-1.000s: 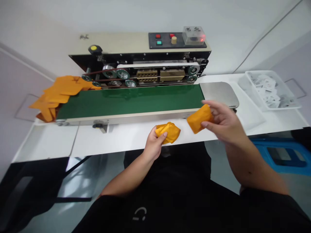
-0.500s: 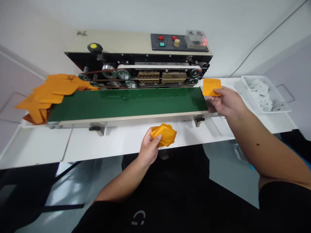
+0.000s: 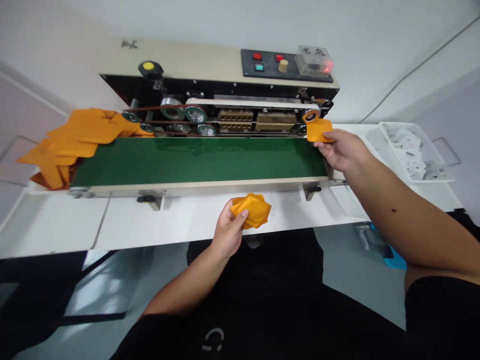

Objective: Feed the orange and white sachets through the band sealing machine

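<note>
My right hand pinches one flat orange pouch by its near right edge. The pouch's upper left part lies at the right-hand rollers of a band sealing machine, above the right end of the green conveyor belt. Whether the rollers grip its edge I cannot tell. My left hand is closed round a small stack of orange pouches, thumb on top, just in front of the conveyor. On the far left, a loose pile of orange pouches overlaps the belt's end.
A white tray of small white packets stands at the right on the white table. Beneath the pile is another white container. Red and green buttons sit on the control panel. Support knobs jut out below the conveyor.
My right hand has moved the single pouch slightly left and up, onto the right-hand rollers. My left hand stays nearly still with its stack. The camera view has shifted a little.
</note>
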A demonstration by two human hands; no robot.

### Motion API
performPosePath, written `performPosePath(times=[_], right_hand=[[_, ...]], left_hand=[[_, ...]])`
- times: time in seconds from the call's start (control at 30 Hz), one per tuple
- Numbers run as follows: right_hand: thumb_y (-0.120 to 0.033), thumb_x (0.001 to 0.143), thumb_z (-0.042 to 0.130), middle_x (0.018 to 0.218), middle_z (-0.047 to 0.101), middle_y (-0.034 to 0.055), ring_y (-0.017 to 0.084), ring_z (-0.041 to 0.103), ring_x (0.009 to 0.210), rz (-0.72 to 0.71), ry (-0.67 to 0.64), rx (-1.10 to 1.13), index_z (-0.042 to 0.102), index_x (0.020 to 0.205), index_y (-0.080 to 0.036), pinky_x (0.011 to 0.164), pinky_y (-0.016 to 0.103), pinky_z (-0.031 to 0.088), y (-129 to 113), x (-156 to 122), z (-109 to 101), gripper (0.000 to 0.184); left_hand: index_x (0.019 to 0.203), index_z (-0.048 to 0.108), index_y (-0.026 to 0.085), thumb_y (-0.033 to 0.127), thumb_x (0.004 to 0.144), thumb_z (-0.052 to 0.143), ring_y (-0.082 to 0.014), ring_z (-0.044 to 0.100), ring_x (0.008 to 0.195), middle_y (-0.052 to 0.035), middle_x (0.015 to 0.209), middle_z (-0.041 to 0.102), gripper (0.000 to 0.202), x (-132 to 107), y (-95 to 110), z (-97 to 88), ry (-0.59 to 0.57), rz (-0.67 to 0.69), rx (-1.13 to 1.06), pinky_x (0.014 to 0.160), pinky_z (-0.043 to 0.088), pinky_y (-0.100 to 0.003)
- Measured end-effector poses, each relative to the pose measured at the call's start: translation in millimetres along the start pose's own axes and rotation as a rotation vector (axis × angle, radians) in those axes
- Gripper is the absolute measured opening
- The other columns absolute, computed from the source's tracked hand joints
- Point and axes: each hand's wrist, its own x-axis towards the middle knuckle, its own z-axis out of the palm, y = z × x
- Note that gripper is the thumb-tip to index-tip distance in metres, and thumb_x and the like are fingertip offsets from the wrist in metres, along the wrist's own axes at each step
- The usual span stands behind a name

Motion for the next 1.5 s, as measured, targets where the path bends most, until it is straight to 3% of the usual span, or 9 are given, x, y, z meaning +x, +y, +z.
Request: performPosePath(times=[0.1, 0.33, 0.43, 0.53, 0.73, 0.87, 1.0, 1.13, 1.5], right_hand=[[-0.005, 0.090, 0.067, 0.087, 0.076, 0.0087, 0.014, 0.074, 0.065, 0.125, -0.011, 0.052, 0.065, 0.091, -0.016, 0.050, 0.021, 0.065, -4.5, -7.1, 8.9, 0.011], [-0.018, 0.087, 0.080, 0.081, 0.071, 0.0004, 0.015, 0.075, 0.063, 0.000, 0.056, 0.019, 0.065, 0.097, -0.022, 0.053, 0.022, 0.063, -7.0, -57.9, -3.7, 0.018], [-0.026, 0.081, 0.086, 0.086, 0.071, -0.0013, 0.014, 0.072, 0.060, -0.121, -0.015, 0.029, 0.065, 0.102, -0.024, 0.051, 0.022, 0.059, 13.3, -106.8, -17.4, 0.030], [-0.032, 0.086, 0.086, 0.092, 0.070, -0.0003, 0.012, 0.069, 0.062, -0.182, -0.121, -0.065, 0.068, 0.105, -0.024, 0.051, 0.023, 0.054, 46.0, -161.3, -26.4, 0.027], [-0.040, 0.091, 0.082, 0.107, 0.071, 0.0043, 0.014, 0.069, 0.077, -0.059, -0.399, -0.211, 0.070, 0.123, -0.025, 0.063, 0.026, 0.056, 109.0, -223.8, -23.6, 0.038], [-0.046, 0.088, 0.084, 0.114, 0.072, 0.0065, 0.016, 0.069, 0.083, -0.038, -0.387, -0.220, 0.068, 0.129, -0.025, 0.071, 0.030, 0.058, 133.2, -235.7, -15.9, 0.049], [-0.046, 0.091, 0.082, 0.091, 0.071, 0.0020, 0.018, 0.068, 0.081, -0.049, -0.381, -0.184, 0.071, 0.113, -0.023, 0.073, 0.031, 0.056, 142.8, -241.7, -13.0, 0.034], [-0.047, 0.091, 0.083, 0.074, 0.067, -0.0013, 0.016, 0.064, 0.068, -0.031, -0.345, -0.159, 0.069, 0.094, -0.022, 0.065, 0.029, 0.052, 145.0, -241.8, -15.6, 0.029], [-0.048, 0.083, 0.090, 0.063, 0.066, -0.0017, 0.013, 0.060, 0.055, 0.003, -0.243, 0.055, 0.069, 0.089, -0.020, 0.054, 0.024, 0.049, 133.3, -234.0, -24.4, 0.036]], left_hand=[[0.112, 0.072, 0.022, 0.041, 0.086, 0.092, -0.0229, 0.072, 0.101, -0.0069, 0.111, 0.077, 0.038, 0.8, 0.1, -1.3, 0.010, 0.008, -0.007, 0.087, 0.062, -0.035], [0.115, 0.071, 0.021, 0.044, 0.089, 0.090, -0.0243, 0.073, 0.104, -0.0072, 0.114, 0.076, 0.039, -0.1, -1.0, -3.6, -0.010, -0.008, 0.009, 0.093, 0.061, -0.039], [0.115, 0.070, 0.021, 0.044, 0.088, 0.090, -0.0241, 0.073, 0.105, -0.0075, 0.114, 0.077, 0.041, -1.2, -4.1, -2.0, -0.010, -0.022, 0.009, 0.094, 0.060, -0.038], [0.114, 0.071, 0.020, 0.043, 0.086, 0.093, -0.0219, 0.073, 0.102, -0.0066, 0.112, 0.077, 0.043, -2.7, -10.3, 2.4, 0.003, -0.046, 0.002, 0.090, 0.059, -0.033], [0.114, 0.071, 0.020, 0.044, 0.083, 0.095, -0.0220, 0.074, 0.101, -0.0065, 0.112, 0.079, 0.046, -5.9, -28.7, 18.0, -0.019, -0.084, 0.011, 0.090, 0.060, -0.033], [0.115, 0.070, 0.020, 0.043, 0.081, 0.096, -0.0206, 0.075, 0.097, -0.0054, 0.110, 0.079, 0.049, -8.9, -39.5, 26.9, -0.034, -0.054, 0.063, 0.088, 0.060, -0.032], [0.111, 0.069, 0.019, 0.041, 0.079, 0.098, -0.0173, 0.075, 0.090, -0.0033, 0.103, 0.079, 0.048, -13.5, -43.8, 32.6, -0.050, -0.012, 0.130, 0.083, 0.060, -0.028], [0.111, 0.067, 0.019, 0.040, 0.077, 0.100, -0.0191, 0.077, 0.092, -0.0052, 0.105, 0.080, 0.052, -17.2, -42.3, 35.4, -0.053, 0.002, 0.172, 0.083, 0.063, -0.030], [0.112, 0.068, 0.021, 0.038, 0.076, 0.100, -0.0202, 0.078, 0.095, -0.0050, 0.110, 0.080, 0.052, -16.8, -38.5, 28.3, -0.033, 0.006, 0.160, 0.090, 0.064, -0.034]])
